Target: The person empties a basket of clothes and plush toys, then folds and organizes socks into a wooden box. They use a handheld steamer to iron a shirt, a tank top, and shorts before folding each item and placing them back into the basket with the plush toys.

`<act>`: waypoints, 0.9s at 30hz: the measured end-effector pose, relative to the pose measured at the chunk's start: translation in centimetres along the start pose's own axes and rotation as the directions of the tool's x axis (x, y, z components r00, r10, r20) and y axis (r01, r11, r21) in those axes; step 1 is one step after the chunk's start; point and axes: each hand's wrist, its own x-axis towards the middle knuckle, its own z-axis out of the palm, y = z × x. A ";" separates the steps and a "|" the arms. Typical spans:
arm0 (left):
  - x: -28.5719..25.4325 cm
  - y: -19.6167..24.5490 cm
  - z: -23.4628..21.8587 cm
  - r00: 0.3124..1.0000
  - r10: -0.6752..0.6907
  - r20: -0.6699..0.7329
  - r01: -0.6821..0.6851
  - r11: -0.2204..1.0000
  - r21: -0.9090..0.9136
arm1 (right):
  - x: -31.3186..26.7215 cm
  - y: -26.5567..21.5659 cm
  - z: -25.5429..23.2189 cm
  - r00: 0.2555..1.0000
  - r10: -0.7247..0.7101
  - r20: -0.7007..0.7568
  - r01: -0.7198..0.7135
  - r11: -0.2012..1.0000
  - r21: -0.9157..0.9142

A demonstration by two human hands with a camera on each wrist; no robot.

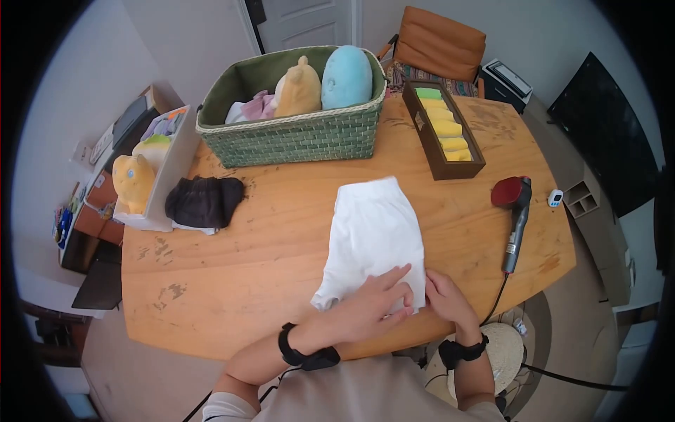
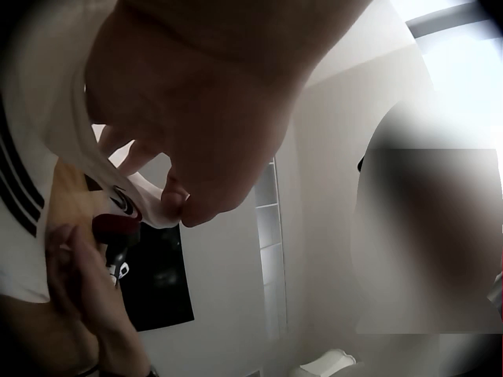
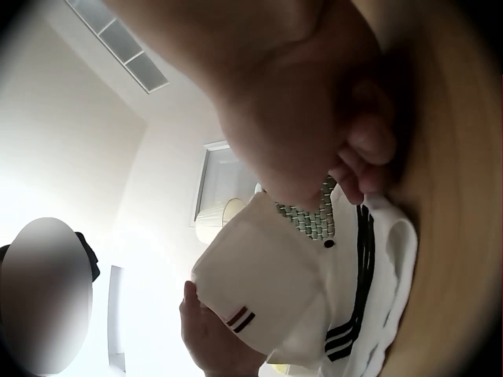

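White shorts lie folded in half on the table before the person, waistband pointing away. Dark stripes show on the shorts in the right wrist view, where a flap of the cloth is lifted. My left hand reaches across the near end and pinches that flap between thumb and finger, as the left hand shows in its own wrist view. At the near right edge of the cloth, my right hand has its fingers curled at the hem; the right hand pinches the edge close to the tabletop.
A green woven basket with plush toys stands at the back. Right of it is a brown box of rolled yellow cloths. A handheld dryer-like device lies at right. Folded dark clothing rests beside a white bin at left.
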 end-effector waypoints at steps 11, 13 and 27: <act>-8.3 1.8 -1.9 0.901 -0.392 -0.187 0.434 0.796 0.422 | 0.2 -4.0 0.3 0.988 0.021 -0.155 -0.067 0.951 -0.302; -9.4 1.4 -1.9 0.912 -0.409 0.021 0.330 0.764 0.554 | 1.0 -5.7 0.1 0.929 -0.278 -0.243 0.099 0.822 -0.561; -7.0 -2.1 0.6 0.908 -0.406 -0.100 0.409 0.811 0.419 | 15.4 -8.7 6.9 0.773 -0.400 0.492 0.619 0.309 -0.722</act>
